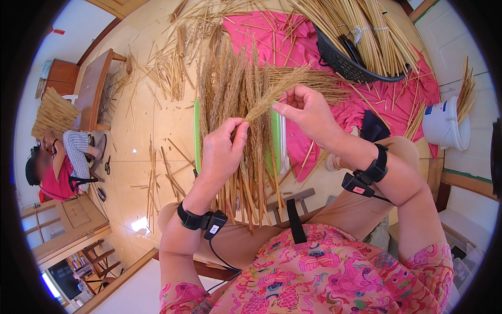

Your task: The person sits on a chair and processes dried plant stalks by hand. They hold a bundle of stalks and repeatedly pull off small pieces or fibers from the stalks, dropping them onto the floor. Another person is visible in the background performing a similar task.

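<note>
My left hand [227, 147] pinches the narrow end of a pale dried grass plume [270, 98] between thumb and fingertips. At the plume's feathery side, my right hand [310, 110] has its thumb and fingers close to the strands; whether they grip any is hard to tell. Beneath both hands, a row of brown dried grass plumes [231, 86] lies across a green-edged board or lid [197, 117], the cut stalks pointing towards my lap. More plumes [325, 84] lie crosswise behind, to the right. Black straps with small devices are on both my wrists.
A dark plastic basket [341, 62] of tied stalks rests on pink cloth [255, 29] at the upper right. A white bucket [439, 121] lies tipped by the wall. Loose stalks [168, 72] litter the floor. Another person sits far left near a wooden table [94, 90]; scissors [107, 165] lie nearby.
</note>
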`<state>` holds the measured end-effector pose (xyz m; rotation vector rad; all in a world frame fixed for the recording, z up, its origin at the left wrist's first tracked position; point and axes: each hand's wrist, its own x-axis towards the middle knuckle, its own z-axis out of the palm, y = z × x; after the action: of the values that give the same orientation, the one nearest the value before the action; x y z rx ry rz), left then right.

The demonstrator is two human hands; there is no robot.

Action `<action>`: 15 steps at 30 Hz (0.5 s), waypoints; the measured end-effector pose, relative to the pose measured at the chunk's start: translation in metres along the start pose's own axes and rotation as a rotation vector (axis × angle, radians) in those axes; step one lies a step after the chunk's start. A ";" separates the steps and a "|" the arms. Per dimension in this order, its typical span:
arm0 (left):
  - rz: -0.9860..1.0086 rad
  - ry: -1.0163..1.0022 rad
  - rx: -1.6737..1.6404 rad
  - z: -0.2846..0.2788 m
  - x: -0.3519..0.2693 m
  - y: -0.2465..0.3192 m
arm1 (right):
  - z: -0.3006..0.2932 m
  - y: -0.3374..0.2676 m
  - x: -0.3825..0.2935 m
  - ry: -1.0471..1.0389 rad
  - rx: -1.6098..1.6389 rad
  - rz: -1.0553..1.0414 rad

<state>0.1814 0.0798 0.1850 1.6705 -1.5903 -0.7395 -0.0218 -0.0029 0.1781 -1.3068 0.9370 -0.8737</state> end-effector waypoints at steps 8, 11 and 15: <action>0.105 0.014 0.054 0.002 -0.002 -0.010 | -0.001 -0.012 -0.001 -0.060 0.118 0.156; 0.105 0.032 0.066 0.001 -0.002 -0.008 | -0.004 -0.009 0.001 -0.068 0.076 0.154; 0.119 0.029 0.114 0.000 -0.002 0.002 | -0.006 0.002 0.004 -0.046 0.042 0.137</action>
<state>0.1798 0.0817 0.1867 1.6428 -1.7228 -0.5717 -0.0257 -0.0085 0.1756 -1.2068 0.9557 -0.7508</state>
